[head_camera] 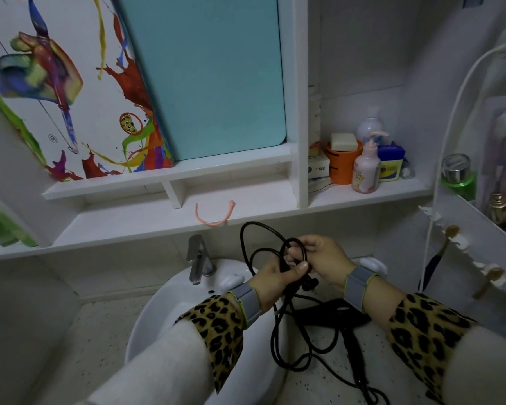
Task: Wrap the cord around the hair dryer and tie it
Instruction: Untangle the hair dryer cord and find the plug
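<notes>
1. We are holding our left hand (pixel 270 280) over the white round ceramic sink (pixel 158 314), fingers curled shut around a bunch of the thin black power cord (pixel 278 331), with the thumb lying across the top of the bundle.
2. We are bringing our right hand (pixel 319 260) in from the right so that it is touching the left one; its fingertips are pinching a loop of the same cord, and the palm is facing left.
3. Both forearms are reaching forward in leopard-print cuffs over pale sleeves, and each wrist is wearing a grey band with a green edge.
4. Several loops of cord are standing up above our hands, while more slack is hanging down and trailing over the speckled counter (pixel 398 372) toward the bottom edge.
5. The black hair dryer (pixel 343 315) is lying on the counter just below our right wrist, partly hidden by that arm, with its handle pointing toward us.
6. A pink rubbery tie strap (pixel 215 217) is lying curved on the white shelf (pixel 129 220) behind the chrome tap (pixel 199 258).
7. Bottles and jars are standing on the shelf to the right; their labels are too blurred for us to read.
</notes>
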### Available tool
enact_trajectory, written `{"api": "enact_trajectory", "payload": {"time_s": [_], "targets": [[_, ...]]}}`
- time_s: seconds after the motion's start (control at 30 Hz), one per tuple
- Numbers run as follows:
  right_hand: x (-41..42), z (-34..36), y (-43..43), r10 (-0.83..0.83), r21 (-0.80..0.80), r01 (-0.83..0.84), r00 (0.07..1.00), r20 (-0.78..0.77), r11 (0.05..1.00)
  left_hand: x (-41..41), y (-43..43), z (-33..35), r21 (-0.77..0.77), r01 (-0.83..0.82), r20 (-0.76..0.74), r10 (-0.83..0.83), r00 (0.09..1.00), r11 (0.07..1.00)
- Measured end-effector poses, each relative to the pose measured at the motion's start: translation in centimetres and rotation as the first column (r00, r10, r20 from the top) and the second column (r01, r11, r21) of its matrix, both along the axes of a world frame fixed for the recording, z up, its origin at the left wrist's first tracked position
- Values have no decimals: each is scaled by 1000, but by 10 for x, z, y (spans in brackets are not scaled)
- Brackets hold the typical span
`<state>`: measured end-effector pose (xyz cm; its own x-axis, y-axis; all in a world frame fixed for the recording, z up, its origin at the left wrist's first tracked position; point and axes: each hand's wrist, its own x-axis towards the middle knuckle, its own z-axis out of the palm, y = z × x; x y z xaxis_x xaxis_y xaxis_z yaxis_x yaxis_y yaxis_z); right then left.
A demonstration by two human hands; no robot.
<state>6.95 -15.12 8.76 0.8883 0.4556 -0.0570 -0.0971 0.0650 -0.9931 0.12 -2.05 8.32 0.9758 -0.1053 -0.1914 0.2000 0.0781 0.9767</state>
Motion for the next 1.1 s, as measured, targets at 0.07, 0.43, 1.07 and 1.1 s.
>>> {"api": "enact_trajectory", "payload": {"time_s": [0.07, 0.43, 1.07, 1.1], "targets": [[0, 1, -1, 0, 26, 1, 1000, -25, 1000, 0, 0, 1, 53, -33, -28, 34, 999, 998], [4, 11, -7, 87, 125, -51, 950, -301, 991, 4, 7, -1, 276, -63, -18, 71, 997, 959], [-5, 9, -1, 85, -336, -38, 988, 128, 941, 2, 12, 11, -8, -127, -210, 122, 970, 992], [-5, 11, 0, 113, -320, -91, 992, 51, 943, 0, 11, 13, 42, -68, -168, 74, 983, 997]]}}
